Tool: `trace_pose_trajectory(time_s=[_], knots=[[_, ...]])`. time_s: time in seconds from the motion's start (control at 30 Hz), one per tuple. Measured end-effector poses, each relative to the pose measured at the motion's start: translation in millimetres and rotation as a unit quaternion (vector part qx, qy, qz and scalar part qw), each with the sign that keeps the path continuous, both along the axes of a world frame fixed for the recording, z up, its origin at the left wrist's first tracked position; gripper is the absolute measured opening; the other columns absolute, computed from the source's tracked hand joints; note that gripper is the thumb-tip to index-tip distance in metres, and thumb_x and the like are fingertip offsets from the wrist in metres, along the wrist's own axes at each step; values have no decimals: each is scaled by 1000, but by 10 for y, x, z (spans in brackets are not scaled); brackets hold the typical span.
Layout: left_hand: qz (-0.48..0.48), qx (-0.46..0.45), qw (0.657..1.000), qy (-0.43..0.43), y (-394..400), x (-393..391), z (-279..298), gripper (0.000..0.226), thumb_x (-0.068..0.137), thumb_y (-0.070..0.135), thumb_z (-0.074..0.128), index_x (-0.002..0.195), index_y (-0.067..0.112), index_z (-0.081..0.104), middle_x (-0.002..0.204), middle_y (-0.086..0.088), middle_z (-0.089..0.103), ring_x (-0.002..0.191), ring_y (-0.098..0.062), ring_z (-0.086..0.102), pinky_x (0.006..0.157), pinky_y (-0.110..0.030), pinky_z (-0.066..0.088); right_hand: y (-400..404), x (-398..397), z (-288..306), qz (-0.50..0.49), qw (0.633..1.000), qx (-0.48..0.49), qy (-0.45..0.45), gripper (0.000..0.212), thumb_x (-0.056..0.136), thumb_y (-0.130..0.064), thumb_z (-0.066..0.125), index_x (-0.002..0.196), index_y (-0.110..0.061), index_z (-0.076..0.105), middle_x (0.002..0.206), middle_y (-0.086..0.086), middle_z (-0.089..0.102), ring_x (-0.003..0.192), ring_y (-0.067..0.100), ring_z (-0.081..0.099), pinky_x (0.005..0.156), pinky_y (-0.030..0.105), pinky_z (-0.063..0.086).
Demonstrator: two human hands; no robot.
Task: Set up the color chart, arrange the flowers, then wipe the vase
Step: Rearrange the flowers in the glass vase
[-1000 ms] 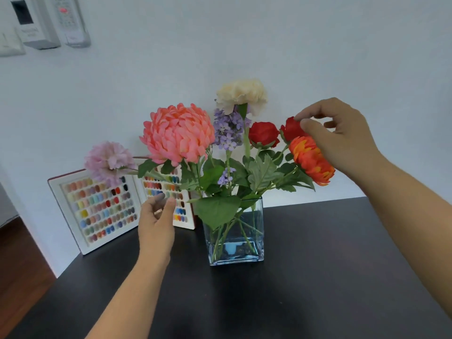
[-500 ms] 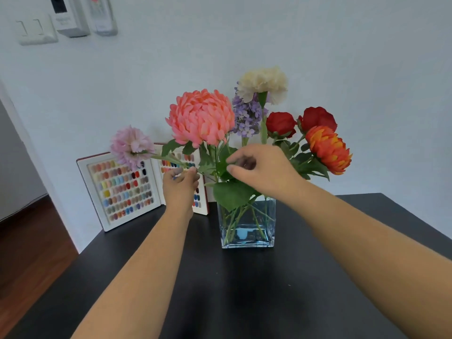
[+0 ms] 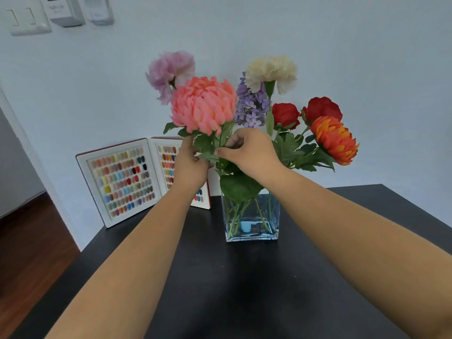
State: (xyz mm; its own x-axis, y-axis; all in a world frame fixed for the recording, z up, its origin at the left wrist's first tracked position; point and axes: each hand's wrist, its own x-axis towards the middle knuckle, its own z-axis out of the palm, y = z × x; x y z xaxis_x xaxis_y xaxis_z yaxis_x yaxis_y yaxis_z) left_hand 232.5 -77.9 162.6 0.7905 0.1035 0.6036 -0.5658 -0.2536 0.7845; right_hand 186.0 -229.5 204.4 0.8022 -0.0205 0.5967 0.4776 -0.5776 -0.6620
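Observation:
A square glass vase with water stands on the black table and holds several artificial flowers. The pale pink flower now stands upright behind the big coral flower. My left hand is closed on a stem among the leaves below the coral bloom. My right hand pinches stems and leaves just above the vase mouth. A cream flower, lilac sprig, two red roses and an orange flower lean right. The open color chart stands against the wall at the left.
The table's left edge drops to a wooden floor. Wall switches and white control boxes hang at the upper left. The white wall is close behind the vase.
The pale pink flower has swung from leaning far left to upright behind the coral one. My right hand came from the red flowers to the stems at the centre; my left hand rose to the stems.

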Motion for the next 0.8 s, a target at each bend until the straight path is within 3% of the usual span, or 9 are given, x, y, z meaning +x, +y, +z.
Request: trace_pose_trajectory(time_s=[0.1,0.2,0.27,0.4,0.53,0.63,0.7,0.8], knots=[[-4,18,1000,0,-6,31,71,34,83,-7,59,115,4,58,86,1,63,63,8,62,53,-10,46,29,14,19,18,1000,6,21,26,73,-32,81,90,-13,72,80,3,69,74,15,64,69,29,53],[-1,36,999,-7,12,60,139,21,85,-7,55,106,-7,60,80,2,60,60,12,54,55,-6,42,51,10,12,45,998,-11,37,32,71,-32,83,96,-17,73,77,-3,66,71,13,62,63,24,49],[-1,52,999,-3,16,33,203,14,86,-6,53,91,3,62,75,4,59,57,12,53,53,-4,40,73,13,11,40,999,-21,29,30,68,-33,85,91,-18,72,73,-8,62,67,10,59,60,22,45],[16,138,990,0,29,13,236,40,88,-7,50,63,24,45,59,9,44,54,-1,37,47,-6,31,99,5,-13,38,999,-27,16,28,66,-30,87,80,-21,64,71,-6,62,64,7,56,57,21,44],[-10,142,990,6,56,18,266,36,88,-8,54,67,21,49,64,5,47,59,-2,39,55,-12,36,101,7,-51,75,996,25,29,21,71,-18,84,83,-17,67,73,0,67,64,7,58,61,21,47],[-23,130,991,11,71,-18,281,25,89,-10,53,75,11,56,69,1,54,59,6,47,54,-4,36,36,18,-38,96,994,44,38,14,74,-13,81,84,-17,72,78,0,70,67,7,60,69,25,51],[-17,110,993,26,82,-18,265,39,87,-15,47,63,16,45,55,11,51,47,10,43,47,-2,32,-39,23,-9,94,994,53,33,12,79,-10,74,86,-19,74,84,1,73,68,6,61,70,24,52],[-26,76,994,69,103,-19,248,43,87,-15,44,59,16,40,39,21,45,40,8,37,42,-3,29,-125,19,86,58,995,82,11,18,84,-9,64,87,-26,69,84,11,71,68,21,64,70,37,57]])
